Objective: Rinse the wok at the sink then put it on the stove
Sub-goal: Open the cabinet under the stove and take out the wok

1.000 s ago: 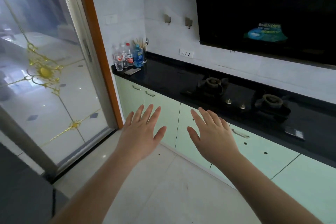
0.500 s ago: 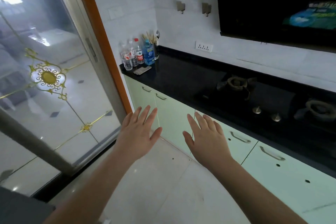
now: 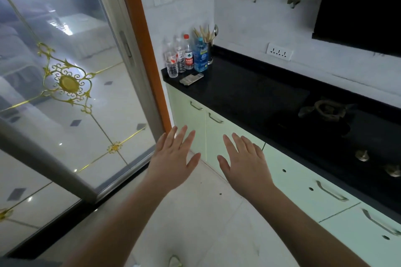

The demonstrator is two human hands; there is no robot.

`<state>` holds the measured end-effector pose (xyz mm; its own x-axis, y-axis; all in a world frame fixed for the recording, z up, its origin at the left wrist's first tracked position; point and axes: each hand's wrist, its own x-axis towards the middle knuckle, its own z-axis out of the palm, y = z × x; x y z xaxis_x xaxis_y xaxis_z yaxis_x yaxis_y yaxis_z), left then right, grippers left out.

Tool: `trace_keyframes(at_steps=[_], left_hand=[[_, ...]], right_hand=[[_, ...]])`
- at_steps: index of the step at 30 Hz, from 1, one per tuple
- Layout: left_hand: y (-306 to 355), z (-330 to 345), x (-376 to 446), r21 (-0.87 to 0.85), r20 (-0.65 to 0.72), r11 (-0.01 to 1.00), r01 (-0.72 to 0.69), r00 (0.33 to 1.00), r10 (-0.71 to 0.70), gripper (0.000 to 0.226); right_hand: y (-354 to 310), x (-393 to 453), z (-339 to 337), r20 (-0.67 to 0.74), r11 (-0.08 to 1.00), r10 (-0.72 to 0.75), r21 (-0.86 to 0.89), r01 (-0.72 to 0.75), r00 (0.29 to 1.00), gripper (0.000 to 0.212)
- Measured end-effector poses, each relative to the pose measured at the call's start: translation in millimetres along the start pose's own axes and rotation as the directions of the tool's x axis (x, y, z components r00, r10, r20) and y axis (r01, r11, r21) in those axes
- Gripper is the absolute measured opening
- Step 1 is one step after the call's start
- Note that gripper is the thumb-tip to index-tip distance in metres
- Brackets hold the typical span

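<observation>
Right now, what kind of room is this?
A home kitchen, most likely. A black countertop runs over pale green cabinets, with a gas burner set into it, and bottles stand at the far corner.

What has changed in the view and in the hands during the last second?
The view turned left: the stove burner slid toward the right edge and the bottles came nearer. Nothing was taken or released. Left hand and right hand stayed open, spread and empty.
</observation>
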<state>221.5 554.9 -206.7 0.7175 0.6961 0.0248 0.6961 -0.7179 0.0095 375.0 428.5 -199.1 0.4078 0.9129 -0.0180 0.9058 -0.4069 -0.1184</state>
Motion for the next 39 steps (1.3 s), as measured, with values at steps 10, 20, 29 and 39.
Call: trace_keyframes(at_steps=[10, 20, 29, 39], left_hand=[[-123.3, 21.0, 81.4, -0.038, 0.063, 0.997, -0.069, 0.995, 0.071, 0.071], [-140.8, 54.8, 182.5, -0.067, 0.148, 0.978, -0.195, 0.968, 0.203, 0.069], [-135.1, 98.7, 296.7, -0.035, 0.245, 0.965, -0.259, 0.934, 0.26, 0.068], [-143.3, 159.4, 378.4, -0.018, 0.353, 0.921, -0.39, 0.859, 0.371, 0.067]], right_hand=[[-71.4, 114.6, 31.4, 0.044, 0.995, 0.096, -0.024, -0.095, 0.994, 0.062], [-60.0, 197.8, 59.4, 0.094, 0.981, 0.194, -0.025, -0.192, 0.977, 0.062], [-26.3, 287.8, 105.5, 0.188, 0.974, 0.195, 0.08, -0.213, 0.963, 0.063], [-9.7, 366.6, 153.6, 0.314, 0.963, 0.227, 0.071, -0.261, 0.922, 0.064]])
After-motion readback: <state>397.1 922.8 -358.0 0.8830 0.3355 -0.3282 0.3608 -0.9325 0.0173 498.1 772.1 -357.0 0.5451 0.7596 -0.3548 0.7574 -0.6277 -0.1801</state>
